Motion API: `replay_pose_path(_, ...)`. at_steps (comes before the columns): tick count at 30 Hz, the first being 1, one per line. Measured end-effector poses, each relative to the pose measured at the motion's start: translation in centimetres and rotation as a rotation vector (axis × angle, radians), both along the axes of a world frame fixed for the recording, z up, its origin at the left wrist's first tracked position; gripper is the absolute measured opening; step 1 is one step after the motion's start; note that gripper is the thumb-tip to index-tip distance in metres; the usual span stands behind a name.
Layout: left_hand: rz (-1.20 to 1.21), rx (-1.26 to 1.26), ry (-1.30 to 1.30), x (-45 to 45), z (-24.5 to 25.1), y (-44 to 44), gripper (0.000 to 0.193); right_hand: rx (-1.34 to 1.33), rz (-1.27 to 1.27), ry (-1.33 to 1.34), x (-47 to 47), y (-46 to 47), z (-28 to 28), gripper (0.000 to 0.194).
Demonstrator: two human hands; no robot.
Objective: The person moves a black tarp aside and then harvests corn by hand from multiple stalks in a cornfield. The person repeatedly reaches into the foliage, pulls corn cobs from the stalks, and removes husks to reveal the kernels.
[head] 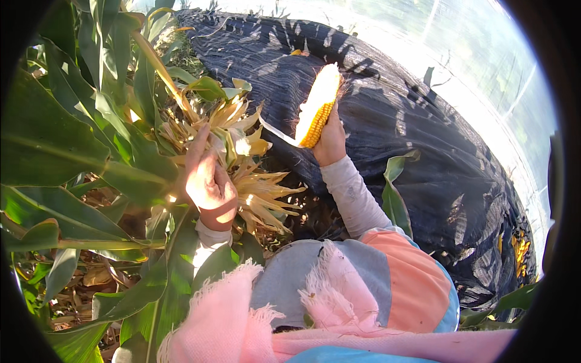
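Bare yellow kernels show on the ear of corn (314, 113) that my right hand (331, 138) grips from the right, raised and tilted over dark netting. Bright sunlight washes out its upper side, and silk strands cling to its edges. A narrow pale husk strip (279, 132) runs from the cob's lower end towards the plant. On the left, my left hand (211, 181) holds the peeled-back corn husks (229, 136) beside a corn stalk (159, 66); its fingertips are partly lost among them. More dry, splayed husks (265, 190) stick out just right of that hand.
Large green corn leaves (54, 131) crowd the left side. Black shade netting (435, 168) covers the ground to the right, with yellow corn (521, 249) at its far right edge. A single leaf (395, 190) rises by my right forearm. A fringed pink scarf (222, 313) hangs in front of me.
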State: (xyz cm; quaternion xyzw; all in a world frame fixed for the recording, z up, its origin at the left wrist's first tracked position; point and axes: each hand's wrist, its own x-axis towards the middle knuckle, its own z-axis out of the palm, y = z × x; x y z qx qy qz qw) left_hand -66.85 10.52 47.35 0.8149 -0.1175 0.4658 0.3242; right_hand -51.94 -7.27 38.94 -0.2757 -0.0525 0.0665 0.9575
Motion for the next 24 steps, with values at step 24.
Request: replay_pose_path(24,-0.581,-1.242,0.369,5.3,-10.4,-2.6,0.032,-0.298,0.149,-0.266,-5.4,2.7,-3.2,0.024)
